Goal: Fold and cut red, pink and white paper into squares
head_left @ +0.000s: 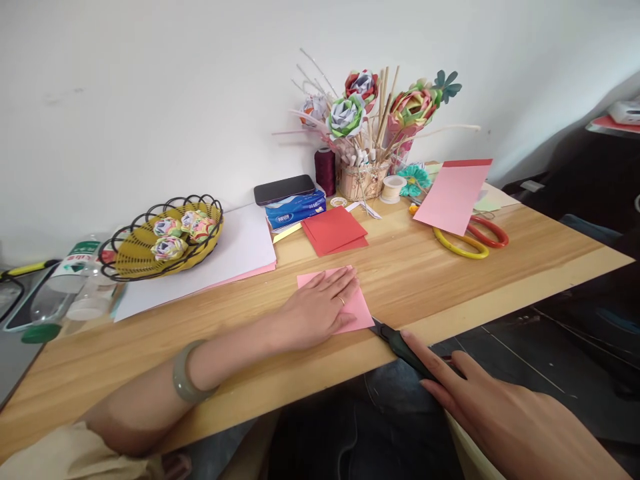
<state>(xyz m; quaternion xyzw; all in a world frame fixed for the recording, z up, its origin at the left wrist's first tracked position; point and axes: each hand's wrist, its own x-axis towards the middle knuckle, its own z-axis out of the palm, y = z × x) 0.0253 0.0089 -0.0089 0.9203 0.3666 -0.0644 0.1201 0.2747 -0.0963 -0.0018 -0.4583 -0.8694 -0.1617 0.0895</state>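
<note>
My left hand (pixel 317 307) lies flat, fingers stretched out, on a small pink sheet of paper (pixel 364 316) near the table's front edge. A ring and a bangle are on that hand and arm. In my right hand (pixel 485 400) is a dark utility knife (pixel 400 347), its blade tip at the paper's lower right corner. Whether the blade touches the paper I cannot tell. Behind my left hand rest several red paper squares (pixel 335 231). Further right, a pink sheet with a red strip (pixel 453 197) partly covers yellow and red loop handles (pixel 463 247).
A yellow woven basket (pixel 135 263) with paper flowers stands on white sheets (pixel 245 233) at the left, beside plastic bottles (pixel 65 287). At the back are a phone (pixel 284 189) on a blue tissue pack (pixel 295 208), dark thread (pixel 325 172) and a holder (pixel 363 181) of sticks and paper flowers.
</note>
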